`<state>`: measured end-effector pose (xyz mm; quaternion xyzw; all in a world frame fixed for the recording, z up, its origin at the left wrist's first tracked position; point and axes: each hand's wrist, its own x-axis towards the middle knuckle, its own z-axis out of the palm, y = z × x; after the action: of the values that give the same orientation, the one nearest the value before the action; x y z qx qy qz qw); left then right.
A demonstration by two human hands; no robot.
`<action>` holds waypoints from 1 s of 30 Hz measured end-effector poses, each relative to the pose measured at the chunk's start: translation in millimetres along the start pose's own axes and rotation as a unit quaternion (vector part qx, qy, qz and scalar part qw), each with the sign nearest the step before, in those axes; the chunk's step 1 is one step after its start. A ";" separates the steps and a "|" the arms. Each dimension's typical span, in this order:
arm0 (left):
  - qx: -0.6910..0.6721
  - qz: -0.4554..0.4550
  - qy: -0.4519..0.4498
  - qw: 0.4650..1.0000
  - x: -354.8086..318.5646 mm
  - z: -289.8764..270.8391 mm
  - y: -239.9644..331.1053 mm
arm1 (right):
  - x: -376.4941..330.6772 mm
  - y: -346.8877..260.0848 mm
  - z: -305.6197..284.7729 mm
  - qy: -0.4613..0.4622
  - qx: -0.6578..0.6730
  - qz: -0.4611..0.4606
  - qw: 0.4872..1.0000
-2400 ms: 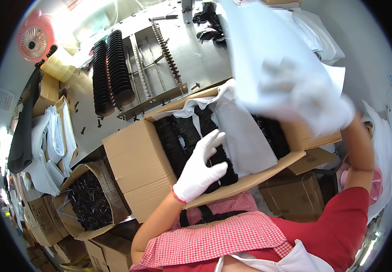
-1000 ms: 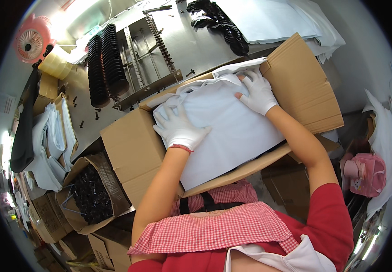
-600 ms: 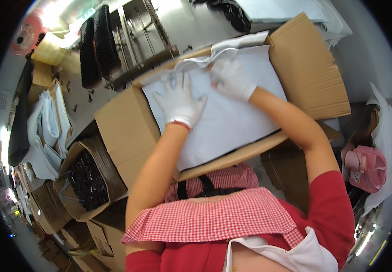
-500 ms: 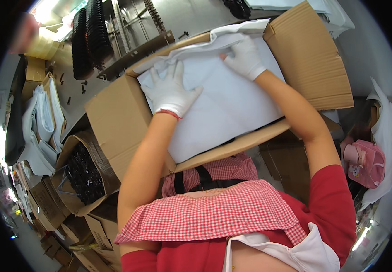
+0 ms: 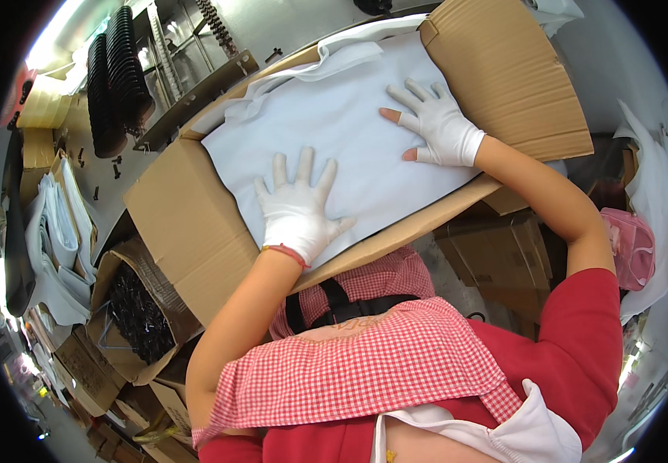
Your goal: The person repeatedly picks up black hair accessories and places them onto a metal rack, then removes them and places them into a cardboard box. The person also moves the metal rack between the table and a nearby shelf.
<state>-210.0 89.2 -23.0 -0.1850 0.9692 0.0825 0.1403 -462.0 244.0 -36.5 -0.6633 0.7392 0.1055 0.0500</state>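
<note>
An open cardboard box (image 5: 183, 220) stands in front of me with its side flaps folded outward. White sheet material (image 5: 341, 116) covers its contents, and a loose folded edge runs along the far wall. My left hand (image 5: 299, 208), in a white glove, lies with fingers spread on the sheet near the box's near left corner. Gloved too, but with two bare fingertips, my right hand (image 5: 438, 127) rests spread on the sheet's right part. Neither hand grips anything. What lies beneath the sheet is hidden.
Behind the box is a metal worktop (image 5: 287, 27) with scattered dark screws and a rack of black coiled parts (image 5: 121, 69). A carton of shiny black pieces (image 5: 141, 312) stands at the left, near folded white sheets (image 5: 60, 231). A pink bag (image 5: 633, 251) is at the right.
Both hands have moved nearer to me across the sheet, away from the far edge. The sheet's far part now lies flatter, with a folded strip showing. The view has shifted somewhat.
</note>
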 end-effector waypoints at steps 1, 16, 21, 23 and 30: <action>-0.001 -0.010 0.000 1.000 -2.5 -4.5 -0.3 | 1.1 1.6 -6.5 -0.017 0.008 0.011 1.000; -0.095 0.052 0.267 0.958 20.4 -13.5 -27.7 | 65.3 163.2 -84.6 0.339 0.133 0.157 0.918; 0.026 -0.026 0.434 0.900 73.7 -47.4 -64.6 | 105.4 130.0 -94.8 0.275 0.201 -0.036 0.940; 0.031 -0.017 0.392 0.919 83.4 -40.4 -93.0 | 114.1 101.5 -92.0 0.268 0.109 -0.117 0.950; 0.139 0.022 0.370 0.918 77.7 -11.2 -113.5 | 91.7 97.5 -46.1 0.242 -0.059 -0.235 0.940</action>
<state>-238.7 -43.3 -48.1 -0.1600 0.9574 -0.1245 -0.2058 -566.1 154.4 -2.5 -0.8254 0.5445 -0.0294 -0.1460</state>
